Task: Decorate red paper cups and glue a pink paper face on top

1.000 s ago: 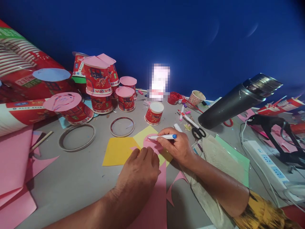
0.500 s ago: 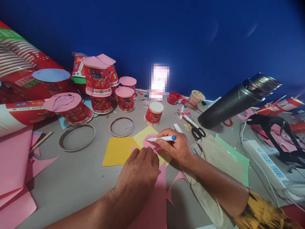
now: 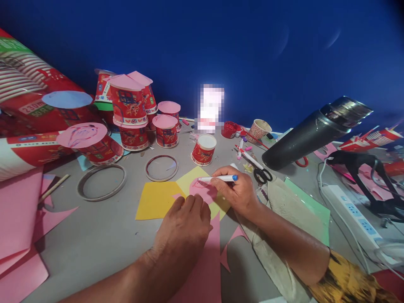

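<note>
A white marker (image 3: 217, 178) with a blue end is pinched in my right hand (image 3: 238, 191), its tip on a pink paper circle (image 3: 203, 191) that bears a short reddish line. My left hand (image 3: 186, 225) has its fingers curled down over the near edge of that circle, holding it; the fingertips are hidden. Beneath the circle lie a pale yellow sheet (image 3: 192, 173) and a deeper yellow sheet (image 3: 154, 202). A pink paper strip (image 3: 208, 269) runs under my left hand toward me.
Behind the paper stands an upturned red paper cup (image 3: 203, 153). Tape rings (image 3: 102, 183) and stacked red cups (image 3: 129, 105) with pink discs are at left. Black-handled scissors (image 3: 261, 174), a cloth (image 3: 284, 219), a dark flask (image 3: 312, 130) and a power strip (image 3: 353, 219) are at right.
My right hand and the marker have shifted slightly right and up, showing more of the pink circle and its drawn line. My left hand has stayed in place.
</note>
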`<action>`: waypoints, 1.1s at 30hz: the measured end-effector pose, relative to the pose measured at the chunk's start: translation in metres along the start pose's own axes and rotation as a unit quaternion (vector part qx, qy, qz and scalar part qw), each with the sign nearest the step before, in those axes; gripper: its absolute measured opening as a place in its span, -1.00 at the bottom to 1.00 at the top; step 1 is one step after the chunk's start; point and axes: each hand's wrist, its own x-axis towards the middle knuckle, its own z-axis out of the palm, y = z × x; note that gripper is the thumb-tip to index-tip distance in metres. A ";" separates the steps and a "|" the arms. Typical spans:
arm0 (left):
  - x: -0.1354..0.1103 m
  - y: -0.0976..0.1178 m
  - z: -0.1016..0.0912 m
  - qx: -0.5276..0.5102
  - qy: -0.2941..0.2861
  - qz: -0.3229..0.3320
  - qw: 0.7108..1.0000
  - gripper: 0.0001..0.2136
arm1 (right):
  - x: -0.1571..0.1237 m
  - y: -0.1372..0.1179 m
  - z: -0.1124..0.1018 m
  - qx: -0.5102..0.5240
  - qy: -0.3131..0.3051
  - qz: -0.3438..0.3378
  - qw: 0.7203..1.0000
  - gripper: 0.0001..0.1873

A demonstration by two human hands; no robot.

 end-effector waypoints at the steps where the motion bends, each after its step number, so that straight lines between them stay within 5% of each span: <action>1: 0.000 0.000 0.000 0.001 -0.001 0.000 1.000 -0.83 | 0.000 0.000 0.000 -0.003 0.002 0.000 1.000 -0.80; 9: 0.000 0.001 0.000 0.000 0.003 -0.005 1.000 -0.83 | 0.000 0.000 0.003 -0.009 -0.033 -0.026 0.999 -0.78; 33: 0.002 0.000 -0.005 0.005 0.009 -0.001 1.000 -0.85 | 0.001 0.006 -0.001 -0.023 0.042 0.025 0.999 -0.78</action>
